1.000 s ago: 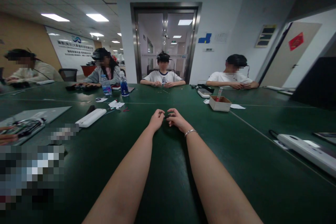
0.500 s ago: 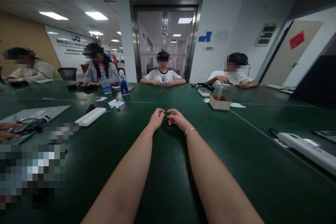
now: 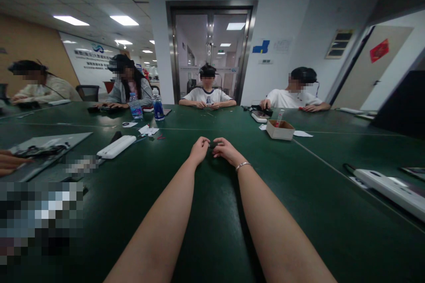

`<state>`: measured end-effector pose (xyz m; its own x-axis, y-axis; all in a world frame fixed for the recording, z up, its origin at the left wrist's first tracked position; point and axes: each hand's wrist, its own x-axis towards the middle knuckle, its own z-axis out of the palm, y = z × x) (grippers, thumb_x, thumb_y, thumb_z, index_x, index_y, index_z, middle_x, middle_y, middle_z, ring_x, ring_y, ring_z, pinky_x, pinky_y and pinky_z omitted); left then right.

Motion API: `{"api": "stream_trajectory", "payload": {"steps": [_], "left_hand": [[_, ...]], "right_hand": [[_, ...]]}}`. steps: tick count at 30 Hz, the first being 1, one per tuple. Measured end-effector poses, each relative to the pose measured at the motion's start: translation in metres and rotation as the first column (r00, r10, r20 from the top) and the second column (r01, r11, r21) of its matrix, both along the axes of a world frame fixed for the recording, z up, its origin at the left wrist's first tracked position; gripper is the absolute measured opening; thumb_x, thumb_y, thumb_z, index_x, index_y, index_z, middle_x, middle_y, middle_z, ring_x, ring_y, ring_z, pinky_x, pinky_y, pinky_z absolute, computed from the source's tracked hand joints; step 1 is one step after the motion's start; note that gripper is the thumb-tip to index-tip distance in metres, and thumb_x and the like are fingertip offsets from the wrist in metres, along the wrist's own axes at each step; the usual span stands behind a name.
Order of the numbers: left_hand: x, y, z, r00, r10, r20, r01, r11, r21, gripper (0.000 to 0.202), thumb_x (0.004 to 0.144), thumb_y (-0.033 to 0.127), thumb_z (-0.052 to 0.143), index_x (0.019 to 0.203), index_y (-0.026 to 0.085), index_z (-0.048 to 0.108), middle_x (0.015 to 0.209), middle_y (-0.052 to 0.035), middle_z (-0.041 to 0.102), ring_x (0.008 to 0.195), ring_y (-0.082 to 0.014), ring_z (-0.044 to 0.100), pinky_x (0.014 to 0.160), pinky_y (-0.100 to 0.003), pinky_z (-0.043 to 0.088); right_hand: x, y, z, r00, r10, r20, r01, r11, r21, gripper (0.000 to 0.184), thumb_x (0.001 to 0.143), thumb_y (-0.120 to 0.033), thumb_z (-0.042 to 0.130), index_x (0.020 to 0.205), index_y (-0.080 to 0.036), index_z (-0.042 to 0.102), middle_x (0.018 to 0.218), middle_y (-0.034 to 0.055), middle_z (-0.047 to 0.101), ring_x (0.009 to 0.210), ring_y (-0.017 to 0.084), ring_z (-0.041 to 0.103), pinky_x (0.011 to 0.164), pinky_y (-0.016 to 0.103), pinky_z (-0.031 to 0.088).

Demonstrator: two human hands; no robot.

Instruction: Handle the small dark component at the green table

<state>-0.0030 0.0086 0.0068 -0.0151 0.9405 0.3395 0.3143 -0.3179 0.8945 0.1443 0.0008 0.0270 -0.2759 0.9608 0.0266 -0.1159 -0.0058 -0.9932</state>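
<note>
Both my hands are stretched out over the green table [image 3: 212, 212], close together with their fingertips nearly meeting. The fingers of my left hand [image 3: 199, 149] are pinched. My right hand [image 3: 226, 150] has its thumb and fingers curled in, and a silver bracelet [image 3: 243, 166] circles that wrist. A small dark object [image 3: 213, 145] shows between the fingertips of the two hands. Its kind is too small to make out, and the fingers cover part of it.
White power strips lie at left [image 3: 117, 147] and right [image 3: 388, 188]. An open cardboard box [image 3: 280, 131] holds a clear tube. Two bottles [image 3: 136, 107] stand beyond some paper scraps [image 3: 148, 130]. Several people sit around the table; a co-worker's hand [image 3: 13, 162] is at far left.
My hands stay together, with only slight finger movement; the whole view has shifted a little. The co-worker at far right has moved a hand to the dark things beside the box.
</note>
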Motion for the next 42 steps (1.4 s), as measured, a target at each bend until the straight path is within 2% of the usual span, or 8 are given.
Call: {"api": "stream_trajectory", "payload": {"steps": [5,9,17,21,26,30,37,42], "left_hand": [[0.000,0.001,0.000,1.000,0.016,0.003,-0.016,1.000,-0.004,0.016,0.084,0.020,0.043,0.091,0.017,0.057,0.074,-0.0008,0.059,0.061,-0.0106,0.050,0.062,-0.023,0.040],[-0.001,0.003,-0.002,1.000,0.014,-0.008,-0.014,1.000,-0.003,0.016,0.084,0.021,0.044,0.091,0.017,0.058,0.072,-0.0005,0.058,0.061,-0.0111,0.051,0.062,-0.024,0.040],[0.000,-0.001,0.001,1.000,0.030,-0.008,-0.030,1.000,-0.007,0.016,0.085,0.021,0.044,0.090,0.017,0.059,0.072,-0.0007,0.059,0.060,-0.0112,0.051,0.059,-0.022,0.039],[-0.001,-0.002,0.002,0.999,0.027,-0.027,-0.027,1.000,-0.013,0.017,0.085,0.022,0.043,0.091,0.018,0.058,0.074,-0.0008,0.059,0.060,-0.0110,0.050,0.059,-0.022,0.038],[-0.002,0.003,-0.003,1.000,0.022,-0.005,-0.022,1.000,0.010,0.017,0.085,0.022,0.044,0.091,0.017,0.059,0.076,-0.0018,0.061,0.063,-0.0114,0.053,0.061,-0.023,0.040],[-0.002,0.008,-0.008,1.000,0.018,0.003,-0.018,0.999,0.029,0.016,0.085,0.022,0.044,0.090,0.017,0.059,0.075,-0.0019,0.061,0.062,-0.0117,0.053,0.062,-0.024,0.041],[-0.002,0.010,-0.010,1.000,0.017,0.000,-0.017,1.000,0.019,0.017,0.085,0.023,0.043,0.090,0.018,0.059,0.072,-0.0008,0.059,0.059,-0.0117,0.051,0.061,-0.024,0.042],[-0.002,0.005,-0.005,1.000,0.027,-0.015,-0.027,1.000,0.012,0.015,0.085,0.022,0.044,0.088,0.018,0.058,0.072,-0.0003,0.058,0.060,-0.0110,0.051,0.058,-0.022,0.038]], "right_hand": [[-0.001,0.001,-0.001,0.998,0.040,0.048,-0.040,0.999,0.000,0.013,0.084,-0.016,0.058,0.093,-0.015,0.049,0.061,-0.0002,0.058,0.045,0.011,0.057,0.039,0.018,0.049],[-0.001,0.003,-0.002,1.000,0.029,0.012,-0.029,0.999,0.028,0.028,0.075,-0.009,0.065,0.097,-0.017,0.049,0.068,-0.0015,0.059,0.052,0.012,0.060,0.042,0.018,0.051],[0.001,0.000,0.000,1.000,0.018,0.000,-0.018,0.999,0.041,0.030,0.072,-0.006,0.062,0.097,-0.018,0.049,0.075,-0.0016,0.058,0.052,0.010,0.060,0.042,0.018,0.051],[0.000,-0.001,0.002,0.998,0.015,0.056,-0.014,1.000,-0.007,0.012,0.082,-0.016,0.057,0.093,-0.015,0.050,0.065,-0.0003,0.057,0.045,0.010,0.055,0.038,0.018,0.047],[-0.001,-0.002,0.003,1.000,0.008,-0.001,-0.008,1.000,0.012,0.023,0.077,-0.007,0.059,0.095,-0.017,0.049,0.064,-0.0034,0.056,0.045,0.010,0.056,0.040,0.019,0.049],[-0.001,-0.002,0.003,1.000,0.015,0.008,-0.015,1.000,-0.021,0.009,0.084,-0.014,0.053,0.092,-0.016,0.048,0.060,-0.0017,0.056,0.039,0.009,0.051,0.036,0.019,0.046],[0.001,0.000,0.002,0.999,0.025,-0.024,-0.026,0.999,-0.040,0.014,0.083,-0.015,0.055,0.094,-0.017,0.047,0.062,-0.0014,0.057,0.040,0.010,0.053,0.036,0.019,0.046],[0.002,0.002,0.000,1.000,0.002,-0.025,-0.002,1.000,-0.014,0.030,0.070,-0.001,0.055,0.095,-0.016,0.048,0.057,-0.0060,0.053,0.039,0.009,0.051,0.038,0.018,0.047]]}}
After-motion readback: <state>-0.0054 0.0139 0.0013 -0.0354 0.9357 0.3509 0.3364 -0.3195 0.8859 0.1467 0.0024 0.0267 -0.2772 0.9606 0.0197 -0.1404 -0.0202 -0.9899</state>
